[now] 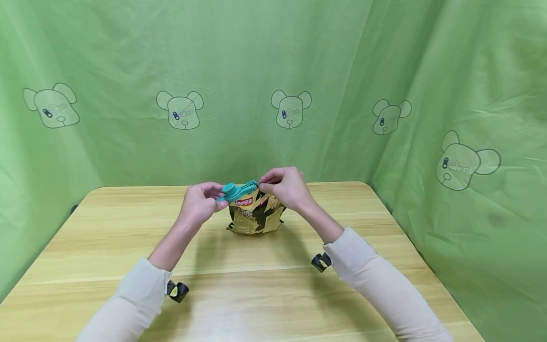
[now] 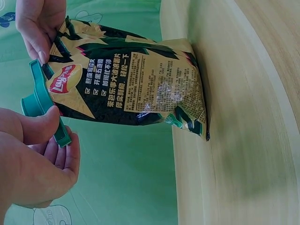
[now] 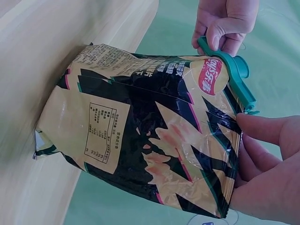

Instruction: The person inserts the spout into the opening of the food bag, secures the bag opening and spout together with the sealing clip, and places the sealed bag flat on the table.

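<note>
A gold and black bag of chips [image 1: 255,216] with a red logo stands on the table, its top edge upward. Across part of that top edge lies a teal bag clip [image 1: 240,191] with a round knob. My left hand [image 1: 200,203] pinches the clip's outer end between thumb and fingers, as the left wrist view also shows. My right hand [image 1: 288,187] pinches the bag's top edge just past the clip's other end. In the right wrist view the right thumb [image 3: 262,126] presses on the bag's front, while the fingers lie behind it.
The wooden table [image 1: 256,294] has a rounded far edge close behind the bag. Green curtains [image 1: 239,57] with bear outlines hang at the back and sides. Black wrist devices [image 1: 177,290] sit at both cuffs, above the tabletop.
</note>
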`<state>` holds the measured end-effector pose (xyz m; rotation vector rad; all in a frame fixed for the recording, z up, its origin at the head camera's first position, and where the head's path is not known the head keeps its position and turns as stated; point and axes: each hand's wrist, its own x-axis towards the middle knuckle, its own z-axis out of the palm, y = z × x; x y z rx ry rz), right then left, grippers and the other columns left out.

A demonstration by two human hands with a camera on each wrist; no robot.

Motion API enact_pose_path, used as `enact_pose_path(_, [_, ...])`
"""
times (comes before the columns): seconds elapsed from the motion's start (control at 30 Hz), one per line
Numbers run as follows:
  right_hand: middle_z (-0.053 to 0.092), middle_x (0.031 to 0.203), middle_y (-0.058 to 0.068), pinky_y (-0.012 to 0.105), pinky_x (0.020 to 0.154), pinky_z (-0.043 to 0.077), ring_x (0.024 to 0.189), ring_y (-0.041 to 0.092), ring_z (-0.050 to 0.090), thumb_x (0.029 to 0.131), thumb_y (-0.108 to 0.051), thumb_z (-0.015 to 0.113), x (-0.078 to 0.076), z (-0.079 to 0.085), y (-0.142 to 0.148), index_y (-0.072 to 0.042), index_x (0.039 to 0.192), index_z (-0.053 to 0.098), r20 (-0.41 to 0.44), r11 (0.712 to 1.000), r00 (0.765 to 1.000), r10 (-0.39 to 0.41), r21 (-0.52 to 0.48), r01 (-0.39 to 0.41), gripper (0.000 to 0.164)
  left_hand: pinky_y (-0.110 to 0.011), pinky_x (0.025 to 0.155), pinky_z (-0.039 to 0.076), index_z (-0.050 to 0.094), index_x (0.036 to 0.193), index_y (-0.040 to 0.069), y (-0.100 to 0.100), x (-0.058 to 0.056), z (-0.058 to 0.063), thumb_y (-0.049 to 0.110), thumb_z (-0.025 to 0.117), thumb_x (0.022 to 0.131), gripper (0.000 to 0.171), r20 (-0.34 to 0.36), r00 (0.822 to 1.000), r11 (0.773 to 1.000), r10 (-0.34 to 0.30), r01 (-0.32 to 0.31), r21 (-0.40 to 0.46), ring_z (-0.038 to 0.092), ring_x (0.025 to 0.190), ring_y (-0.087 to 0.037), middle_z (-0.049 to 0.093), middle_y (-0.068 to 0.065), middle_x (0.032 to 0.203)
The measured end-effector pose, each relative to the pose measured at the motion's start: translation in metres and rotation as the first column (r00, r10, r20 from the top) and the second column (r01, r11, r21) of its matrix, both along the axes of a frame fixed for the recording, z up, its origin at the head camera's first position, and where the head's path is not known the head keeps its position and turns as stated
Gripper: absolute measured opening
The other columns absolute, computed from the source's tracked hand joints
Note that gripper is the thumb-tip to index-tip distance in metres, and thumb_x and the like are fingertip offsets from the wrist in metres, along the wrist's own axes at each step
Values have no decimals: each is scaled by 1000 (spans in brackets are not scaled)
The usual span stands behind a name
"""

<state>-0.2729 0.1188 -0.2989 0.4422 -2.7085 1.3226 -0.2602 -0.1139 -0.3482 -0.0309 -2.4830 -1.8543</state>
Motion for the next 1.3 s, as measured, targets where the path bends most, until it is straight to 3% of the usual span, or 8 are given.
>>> enact_pose_path(0.43, [76,114,6,41,93,55,102,23,72,81,-14,84,9,5,-10,-12,119,74,-81,994,995,60,95,-52,39,-24,83,58,69,121,-2,-1,-2,0,-7,76,83,39,-11,1000,1000,1,-1,-13,66,102,-24,72,-18,112])
enact_pose_path(0.73, [78,103,3,30,68,56,76,15,70,83,-14,83,8,3,-16,-10,114,75,-51,998,998,44,57,-41,32,-22,80,58,70,119,-3,-1,-2,0,-8,76,82,38,-12,1000,1000,-3,3,1,65,98,-21,72,-16,109])
enact_pose_path(0.9, [78,101,2,29,66,56,75,16,70,84,-14,83,7,1,-17,-11,110,76,-25,1000,999,22,23,-21,27,-23,81,59,70,119,-1,-1,-2,0,-8,76,82,38,-4,1000,1000,-3,3,-5,65,98,-22,72,-16,109])
enact_pose_path(1.1, [78,96,5,30,61,58,75,28,72,84,-11,83,7,-2,-18,-9,105,77,-35,999,999,15,-31,-16,23,-27,85,59,69,121,-1,-2,0,1,-7,76,83,38,0,1000,1000,-30,30,-7,66,100,-23,72,-17,112])
enact_pose_path(1.3, [78,92,4,30,61,57,70,17,68,83,-12,84,6,-5,-19,-9,101,78,-62,999,998,-2,-41,0,19,-31,88,59,69,120,0,-4,1,4,-5,76,85,36,-19,997,997,-69,68,-40,67,102,-25,72,-17,113])
